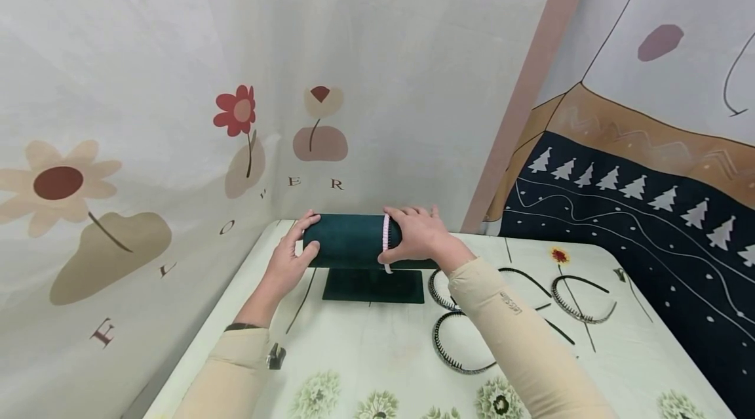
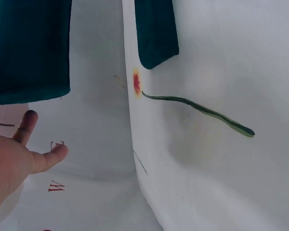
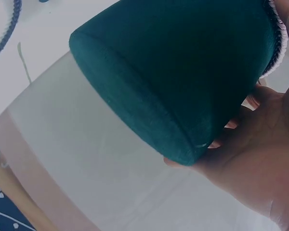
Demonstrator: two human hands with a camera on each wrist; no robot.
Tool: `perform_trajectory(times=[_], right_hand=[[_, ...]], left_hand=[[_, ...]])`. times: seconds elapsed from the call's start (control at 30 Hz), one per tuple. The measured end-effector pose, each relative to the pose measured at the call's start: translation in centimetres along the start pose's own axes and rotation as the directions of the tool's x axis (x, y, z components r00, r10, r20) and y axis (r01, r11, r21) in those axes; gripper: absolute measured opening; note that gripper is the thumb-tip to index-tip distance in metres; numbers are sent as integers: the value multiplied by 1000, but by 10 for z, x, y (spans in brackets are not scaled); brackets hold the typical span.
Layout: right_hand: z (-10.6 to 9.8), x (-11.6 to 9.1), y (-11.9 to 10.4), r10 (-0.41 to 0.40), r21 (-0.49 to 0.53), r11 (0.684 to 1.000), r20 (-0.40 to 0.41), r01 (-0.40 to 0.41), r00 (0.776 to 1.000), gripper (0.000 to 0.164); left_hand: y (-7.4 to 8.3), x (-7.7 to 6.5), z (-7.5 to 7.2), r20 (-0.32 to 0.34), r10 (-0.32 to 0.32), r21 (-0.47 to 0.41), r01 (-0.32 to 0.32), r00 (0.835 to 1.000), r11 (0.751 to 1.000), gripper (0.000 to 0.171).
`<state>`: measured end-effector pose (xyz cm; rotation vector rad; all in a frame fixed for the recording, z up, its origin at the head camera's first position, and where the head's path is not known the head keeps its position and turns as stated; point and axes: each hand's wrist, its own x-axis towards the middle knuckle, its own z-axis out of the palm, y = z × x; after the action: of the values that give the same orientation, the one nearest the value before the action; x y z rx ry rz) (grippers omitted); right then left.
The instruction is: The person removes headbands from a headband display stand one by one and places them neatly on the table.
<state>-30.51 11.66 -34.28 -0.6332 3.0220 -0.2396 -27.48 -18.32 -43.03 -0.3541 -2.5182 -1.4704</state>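
Observation:
A dark green velvet headband display stand (image 1: 348, 242) has a horizontal roll on a flat rectangular base. Around the roll, near its right end, sits a pale pink headband (image 1: 386, 235) with dark teeth along its edge. My right hand (image 1: 420, 235) pinches this headband, with the thumb low at the front and the index finger at the top; the other fingers reach behind the roll (image 3: 173, 72). At the roll's left end, my left hand (image 1: 289, 261) holds the stand, with the thumb on the front. Two outstretched fingers (image 2: 50, 159) show below the roll's end in the left wrist view.
Several dark toothed headbands, one of them a black headband (image 1: 460, 366), lie on the table (image 1: 366, 347) at the right, partly under my right forearm. A small dark clip (image 1: 275, 357) lies by my left sleeve. Printed curtains (image 1: 401, 78) stand behind the table.

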Motion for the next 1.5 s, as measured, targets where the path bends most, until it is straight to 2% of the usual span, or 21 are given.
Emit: perform_trajectory(times=[0.97, 1.3, 1.5], right_hand=[[0, -20, 36, -19, 19, 1000, -25, 20, 1000, 107], [1, -24, 46, 6, 60, 998, -12, -5, 1000, 108], [-1, -29, 51, -6, 77, 997, -12, 7, 1000, 108]], left_hand=[[-2, 1, 1, 0, 2, -7, -2, 1000, 1000, 54], [-1, 0, 1, 0, 2, -14, -2, 1000, 1000, 55], [0, 0, 1, 2, 2, -24, -2, 1000, 1000, 55]])
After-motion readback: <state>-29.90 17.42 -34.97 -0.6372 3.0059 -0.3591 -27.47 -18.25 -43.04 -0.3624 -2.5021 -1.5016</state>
